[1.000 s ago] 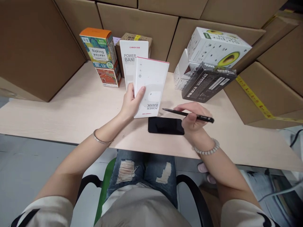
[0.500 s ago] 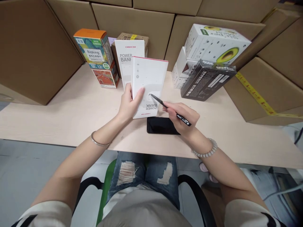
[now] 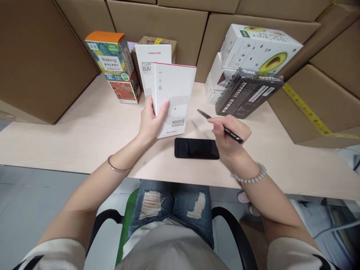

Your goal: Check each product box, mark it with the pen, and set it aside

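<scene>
Right fingers (image 3: 218, 129) have shifted away from the white box (image 3: 180, 84), pinching a pen (image 3: 231, 134); left fingers (image 3: 163, 111) clasp that box, tilted over the counter (image 3: 70, 138) near the phone (image 3: 197, 148). Good handling means holding the box steady and the pen lightly, avoiding stray marks.

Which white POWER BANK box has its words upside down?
The front box, the one with the left hand's thumb pressed on its face. The back box, partly hidden behind it, shows its words the right way up.
</scene>
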`<state>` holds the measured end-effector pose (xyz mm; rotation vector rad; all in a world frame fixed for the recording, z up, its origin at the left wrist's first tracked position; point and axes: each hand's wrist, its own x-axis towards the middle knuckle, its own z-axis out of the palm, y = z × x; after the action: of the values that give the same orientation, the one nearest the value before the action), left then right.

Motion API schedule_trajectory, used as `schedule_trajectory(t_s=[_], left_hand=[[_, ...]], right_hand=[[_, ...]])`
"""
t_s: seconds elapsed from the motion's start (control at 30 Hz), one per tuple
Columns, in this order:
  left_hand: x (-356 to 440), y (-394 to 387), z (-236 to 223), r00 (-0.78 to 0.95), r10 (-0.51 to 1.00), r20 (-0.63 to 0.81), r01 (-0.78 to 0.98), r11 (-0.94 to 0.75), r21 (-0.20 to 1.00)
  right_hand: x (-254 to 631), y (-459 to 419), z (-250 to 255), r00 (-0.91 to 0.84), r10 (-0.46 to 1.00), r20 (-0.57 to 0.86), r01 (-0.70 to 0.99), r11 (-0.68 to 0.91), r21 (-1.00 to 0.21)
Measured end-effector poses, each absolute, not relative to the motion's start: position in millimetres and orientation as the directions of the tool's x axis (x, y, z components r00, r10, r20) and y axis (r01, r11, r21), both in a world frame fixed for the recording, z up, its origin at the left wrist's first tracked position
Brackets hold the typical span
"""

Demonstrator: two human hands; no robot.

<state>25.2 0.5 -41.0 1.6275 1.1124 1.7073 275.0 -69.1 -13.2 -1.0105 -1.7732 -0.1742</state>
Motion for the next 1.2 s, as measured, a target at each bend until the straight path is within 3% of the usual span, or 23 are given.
schedule_trajectory(t_s=[0.13, 0.3, 0.43, 0.53, 0.67, 0.83, 0.93, 1.1, 1.2], left_hand=[[21, 4, -41, -0.167, 0.806, 0.568, 0.19, -0.539, 0.82], [18, 8, -45, -0.175, 0.79, 0.587, 0.196, -0.556, 0.807], [18, 8, -45, -0.152, 0.794, 0.589, 0.179, -0.563, 0.807], [20, 5, -43, -0.144, 0.797, 0.586, 0.166, -0.564, 0.809], [22, 3, -41, -0.134, 0.807, 0.575, 0.155, -0.556, 0.817], [23, 3, -42, -0.139, 0.813, 0.566, 0.149, -0.548, 0.823], [22, 5, -43, -0.141, 0.813, 0.564, 0.141, -0.548, 0.825], [20, 7, -45, -0.15, 0.792, 0.592, 0.209, -0.56, 0.802], [18, 8, -46, -0.178, 0.764, 0.621, 0.299, -0.559, 0.773]], right_hand=[[274, -58, -14, -0.257, 0.798, 0.546, 0.885, 0.421, -0.199], [267, -52, -28, -0.346, 0.893, 0.288, 0.908, 0.396, -0.136], [267, -45, -43, -0.362, 0.915, 0.176, 0.896, 0.394, -0.206], [268, -37, -47, -0.375, 0.917, 0.132, 0.846, 0.397, -0.356], [275, -39, -31, -0.345, 0.938, -0.021, 0.806, 0.285, -0.519], [290, -63, 4, -0.462, 0.847, -0.263, 0.856, 0.349, -0.381], [293, -71, 9, -0.515, 0.806, -0.29, 0.843, 0.417, -0.339], [284, -69, 3, -0.53, 0.778, -0.338, 0.824, 0.379, -0.421], [276, -71, 6, -0.541, 0.787, -0.298, 0.814, 0.4, -0.422]])
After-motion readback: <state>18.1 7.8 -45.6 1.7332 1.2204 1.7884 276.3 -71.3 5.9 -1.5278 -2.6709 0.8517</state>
